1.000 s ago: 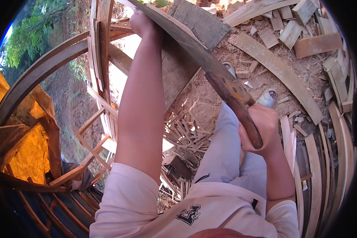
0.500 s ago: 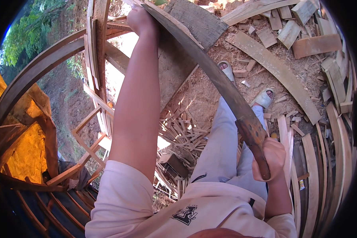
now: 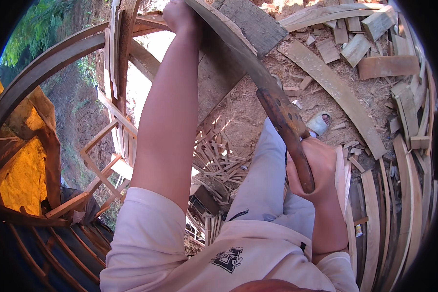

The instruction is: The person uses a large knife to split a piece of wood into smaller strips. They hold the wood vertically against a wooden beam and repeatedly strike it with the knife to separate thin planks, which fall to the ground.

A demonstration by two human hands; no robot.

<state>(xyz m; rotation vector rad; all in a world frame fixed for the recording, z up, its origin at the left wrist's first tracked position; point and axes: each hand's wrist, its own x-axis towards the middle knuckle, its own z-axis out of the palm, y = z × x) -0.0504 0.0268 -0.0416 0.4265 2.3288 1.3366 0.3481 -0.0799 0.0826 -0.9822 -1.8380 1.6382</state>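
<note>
A long handsaw [image 3: 258, 73] with a worn brown wooden handle slants across the middle, blade toward the top. My right hand [image 3: 319, 163] is closed round its handle, in front of my legs. At the top edge, my left hand [image 3: 179, 17] is closed at the far end of a pale plank [image 3: 224, 20], beside the blade. The frame's edge cuts off its fingertips. The plank's edge shows along the blade; the cut itself is hidden. Below lies a wide grey board [image 3: 260, 31], partly shaded by my arm and the saw.
A curved wooden piece [image 3: 336, 90] lies on the sawdust-covered ground, with offcut blocks [image 3: 355, 48] farther right. Long curved strips [image 3: 370, 219] are stacked at the right. Thin scraps [image 3: 224, 160] pile up by my legs. A wooden frame [image 3: 124, 63] and orange sheeting [image 3: 24, 175] stand left.
My right hand has pushed the saw away from my body and to the left. My left hand stays at the plank; the whole view has shifted slightly.
</note>
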